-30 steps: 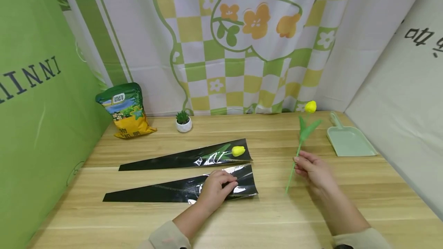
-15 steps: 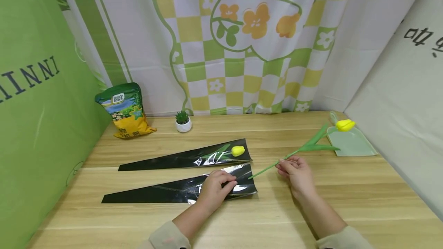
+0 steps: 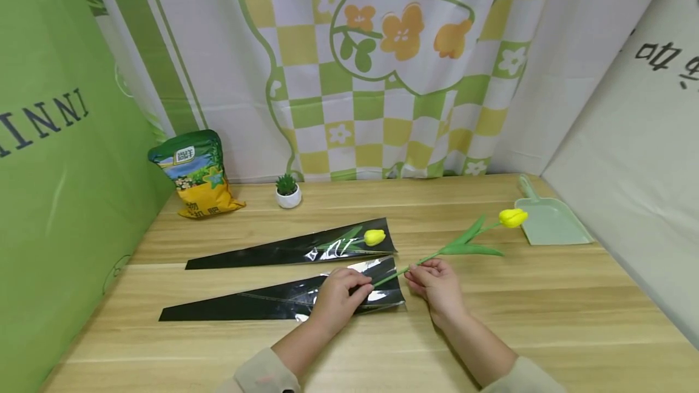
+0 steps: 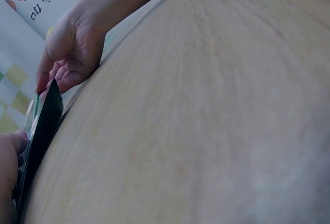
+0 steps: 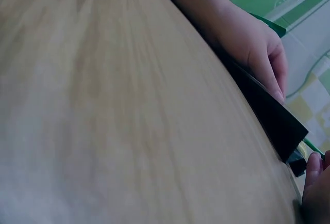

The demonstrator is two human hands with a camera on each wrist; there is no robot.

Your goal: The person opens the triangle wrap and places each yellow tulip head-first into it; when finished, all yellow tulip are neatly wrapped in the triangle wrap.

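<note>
Head view: on the wooden counter [image 3: 136,350], a yellow tulip [image 3: 443,251] pinched by its green stem in the right grip [image 3: 439,290], bloom pointing right and away, bare stem end pointing left and nearer the person. Long axis slanted across the wide right-hand mouth of the near black sleeve [image 3: 246,307], itself lying almost left to right. Left grip [image 3: 340,297] closed on the sleeve's clear front, near the stem end. Likely step: feeding stem into sleeve; next, probably, a need to match the sleeve's length and slide leftward. Behind, a second tulip [image 3: 374,237] inside the far black sleeve [image 3: 262,253].

Left wrist view: right fingers on stem, just beyond the sleeve's edge.

Right wrist view: left grip over the sleeve; stem under or over film, impossible to tell.
</note>
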